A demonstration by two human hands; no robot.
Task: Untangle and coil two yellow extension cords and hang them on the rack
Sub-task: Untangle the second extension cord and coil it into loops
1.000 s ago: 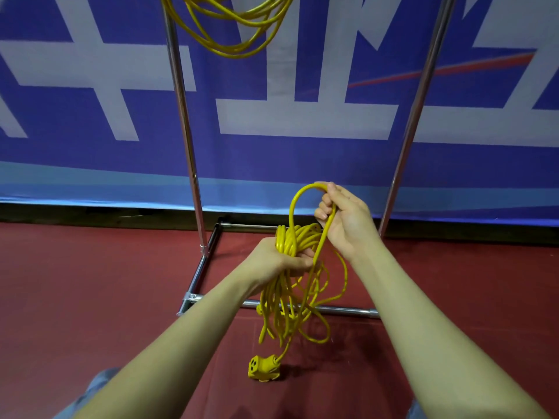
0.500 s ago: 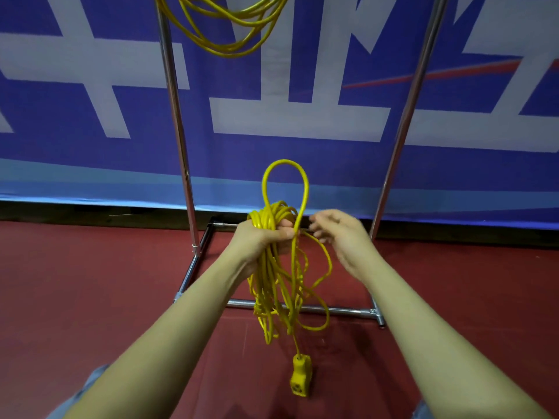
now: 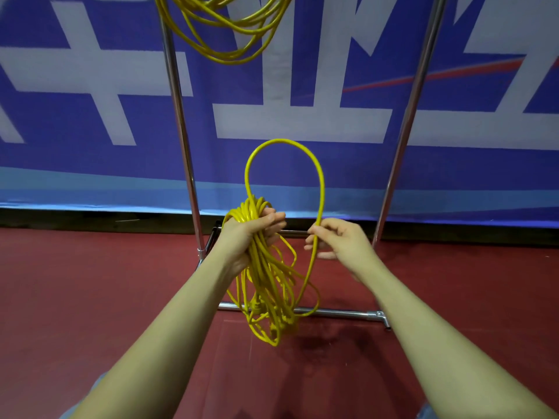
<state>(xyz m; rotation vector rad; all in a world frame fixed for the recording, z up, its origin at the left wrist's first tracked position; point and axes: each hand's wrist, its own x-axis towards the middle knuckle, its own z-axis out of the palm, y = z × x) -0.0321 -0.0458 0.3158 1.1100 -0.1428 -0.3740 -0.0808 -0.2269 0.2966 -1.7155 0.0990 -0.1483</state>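
Two forearms reach forward from the bottom edge, bare, a blue-grey sleeve or trouser edge just visible at each lower corner.

Left hand [image 3: 251, 234]: grip curled tight around the top of the coiled cord [image 3: 266, 279], fingers wrapped over the gathered turns. Held high, seemingly so the loops hang free of the floor [image 3: 90, 297] and stay bundled.

Right hand [image 3: 338, 240]: grip pinching one strand between thumb and fingertips, just beside the left hand. This strand rises from the bundle as a single tall loop [image 3: 284, 164] and comes down into the pinch; it looks like the next turn being guided onto the coil.

Coiled cord: bright yellow, round, glossy jacket; many long loops of uneven length, loosely bunched, lower ends dangling in front of the rack's base bar. A plug or socket end cannot be picked out within the bunch.

Floor: dark red, faint shadow beneath the hanging loops.

Rack [image 3: 181, 131]: chrome tube frame, two uprights, rectangular base resting on the floor, standing just behind the hands.

Second cord [image 3: 223, 34]: yellow, already coiled, hanging at the top between the uprights; its hanging point is out of frame.

Banner [image 3: 302, 116]: blue with large white shapes and a red stripe, farthest back.

Judgement: one cord is hung, the other nearly coiled and not yet hung.
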